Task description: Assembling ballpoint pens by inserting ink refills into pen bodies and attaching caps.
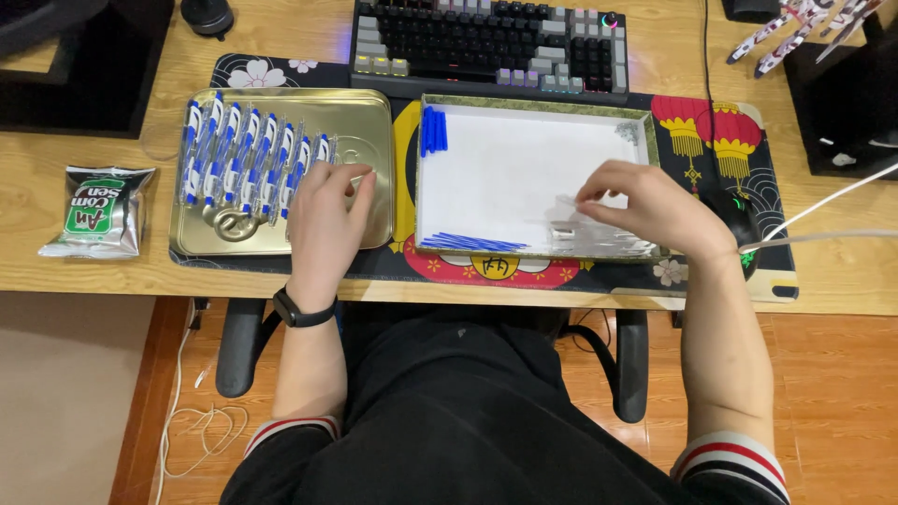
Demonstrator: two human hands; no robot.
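My left hand (325, 210) lay over the gold tin lid (374, 140), its fingers curled down onto the near end of the row of blue-and-white pens (245, 161), touching the last of them; I could not tell whether it had one pinched. My right hand (645, 208) sat in the white tray (524, 164), fingertips closed on a clear plastic piece (565, 211) from the heap of clear pen parts (603, 243) just under it. A stack of blue caps (433, 129) stood at the far corner of the tray, well beyond that hand, and thin blue refills (472, 243) lay along the near edge between my two hands.

As I judged it, the risk was in the loose parts: the clear pieces were small and hard to see against the white, so a hasty pull could scatter them or drag one over the tray's rim onto the tabletop (94, 271). The pens under my left hand lay side by side, so a sideways nudge could roll the row apart
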